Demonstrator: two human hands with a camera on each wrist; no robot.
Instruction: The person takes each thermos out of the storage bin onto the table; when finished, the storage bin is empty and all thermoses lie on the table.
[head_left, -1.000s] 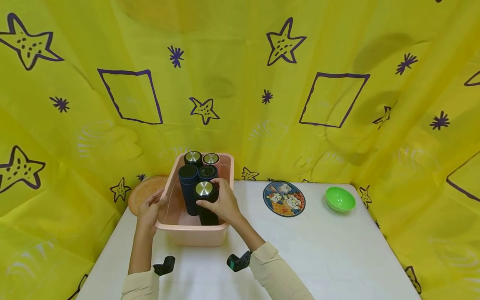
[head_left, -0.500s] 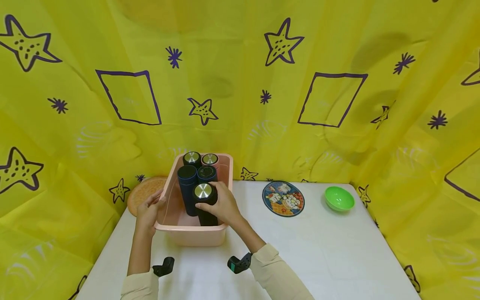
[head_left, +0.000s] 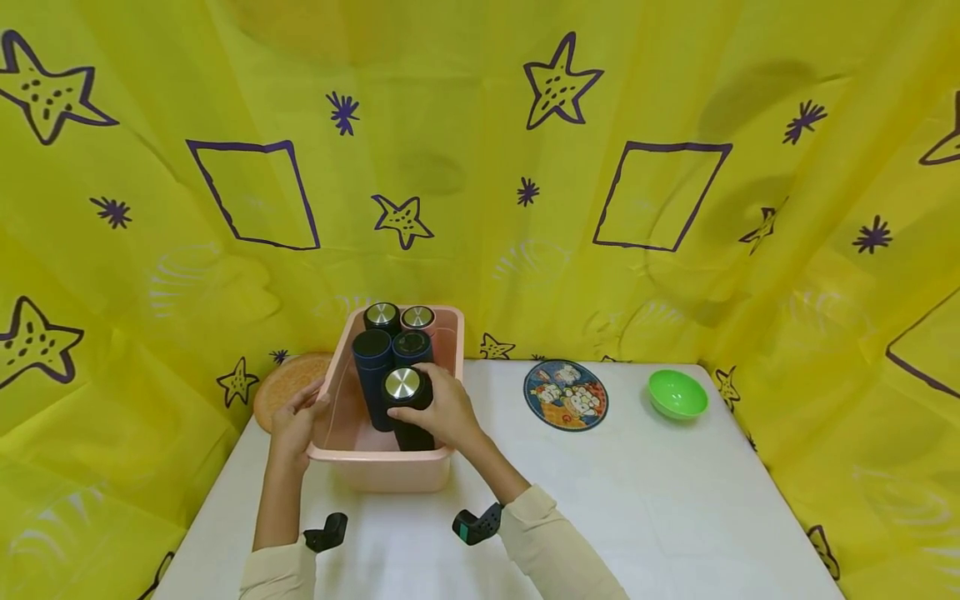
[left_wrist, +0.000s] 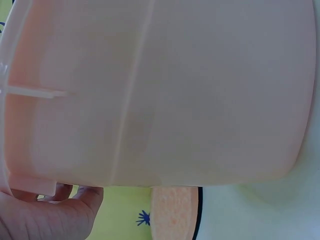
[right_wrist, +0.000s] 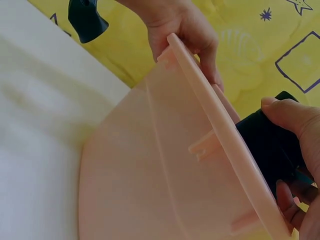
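The pink tub (head_left: pixel 375 456) stood on the white tabletop (head_left: pixel 600 508), toward the person's left. The left hand (head_left: pixel 292 429) held the tub's left edge, with its fingers bent over the rim. The right hand (head_left: pixel 446 412) was clamped around the front bottle (head_left: pixel 403 387), close to its top, with the thumb on the near side. That bottle was black with a shiny silver lid. It was inside the tub, at the near end, and its top poked up above the rim. You could not tell if its bottom touched the tub's floor.

Four more bottles were in the tub, farther back. A tall blue bottle (head_left: pixel 373 375) was on the left, and a blue bottle with a dark lid (head_left: pixel 412 348) was right beside it. Behind them were a back black bottle (head_left: pixel 382 318) and a pink bottle (head_left: pixel 418 318), both with silver lids.

A round orange mat (head_left: pixel 288 387) lay behind the left hand. To the right of the tub, well apart from it, lay a round picture mat (head_left: pixel 566 395). A green bowl (head_left: pixel 677 392) sat near the far right corner. All around hung a yellow cloth (head_left: pixel 465 100) with purple stars and shapes.
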